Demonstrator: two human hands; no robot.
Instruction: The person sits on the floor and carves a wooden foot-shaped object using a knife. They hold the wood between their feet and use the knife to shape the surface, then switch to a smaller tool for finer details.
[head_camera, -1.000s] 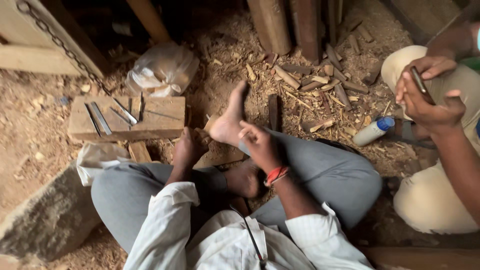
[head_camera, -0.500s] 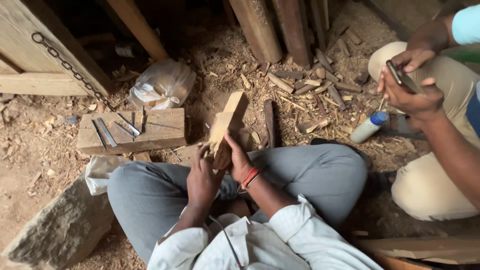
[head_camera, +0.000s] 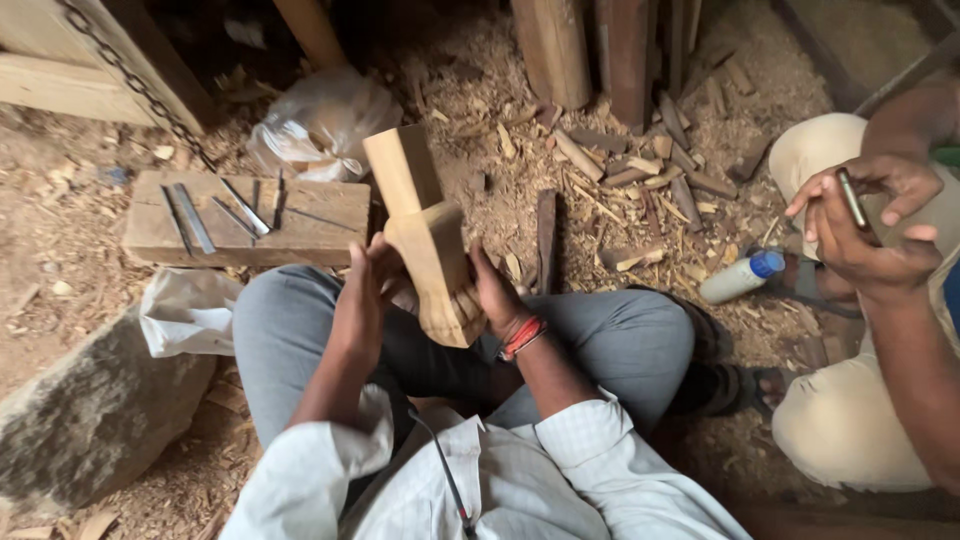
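Note:
I sit cross-legged on a floor covered in wood shavings. Both my hands hold a carved pale wooden leg (head_camera: 425, 235) upright above my lap, its square end pointing away and its rounded carved end toward me. My left hand (head_camera: 362, 300) grips its left side. My right hand (head_camera: 497, 290), with red thread bands at the wrist, grips its right side.
A wooden block (head_camera: 300, 225) carrying several metal chisels (head_camera: 190, 217) lies to the left. Behind it sits a plastic bag (head_camera: 320, 120). A large stone (head_camera: 90, 420) is at lower left. At the right a seated person holds a phone (head_camera: 852, 198); a white bottle with blue cap (head_camera: 740, 277) lies nearby.
My hands have lifted the carved wooden piece higher and turned it upright in front of me. The person at the right has kept handling the phone.

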